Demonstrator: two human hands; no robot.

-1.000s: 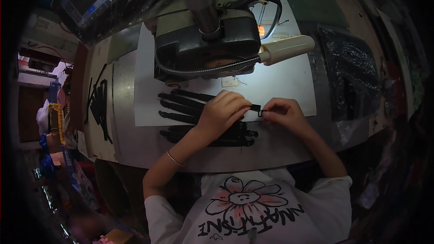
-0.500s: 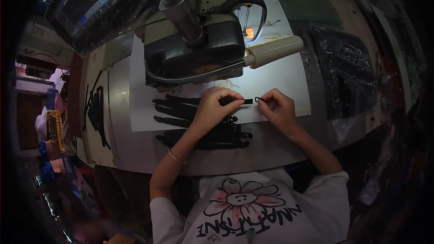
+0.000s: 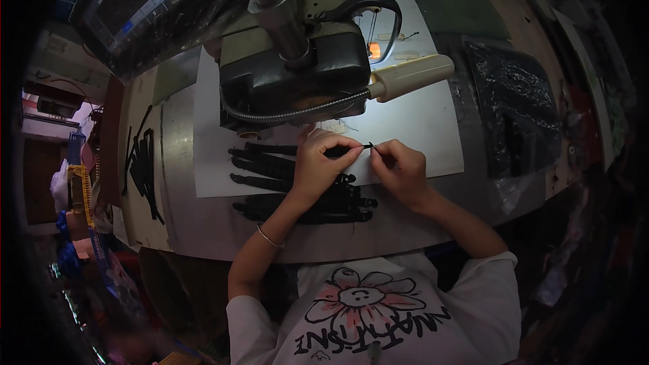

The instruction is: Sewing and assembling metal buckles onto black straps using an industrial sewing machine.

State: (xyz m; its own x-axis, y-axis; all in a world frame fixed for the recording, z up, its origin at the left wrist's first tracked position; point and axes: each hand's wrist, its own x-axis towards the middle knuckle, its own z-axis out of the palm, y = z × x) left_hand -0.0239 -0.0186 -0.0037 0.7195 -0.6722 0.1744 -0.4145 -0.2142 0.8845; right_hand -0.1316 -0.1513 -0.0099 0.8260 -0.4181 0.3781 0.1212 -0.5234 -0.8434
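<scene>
I see the left hand (image 3: 323, 165) and right hand (image 3: 399, 170) pinching one black strap (image 3: 351, 150) between them (fingertips nearly meeting) below the sewing machine (image 3: 291, 74), above a pile of black straps (image 3: 297, 196).

Black straps (image 3: 304, 186) lie on a white sheet (image 3: 419, 128) beside a black-and-cream sewing machine (image 3: 297, 74).

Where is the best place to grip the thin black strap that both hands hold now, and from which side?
Probably at its free right end, coming from the right. The black strap lies about level across the white sheet; the left hand covers its left part, and only the tip by the right hand shows, pinched there.
</scene>
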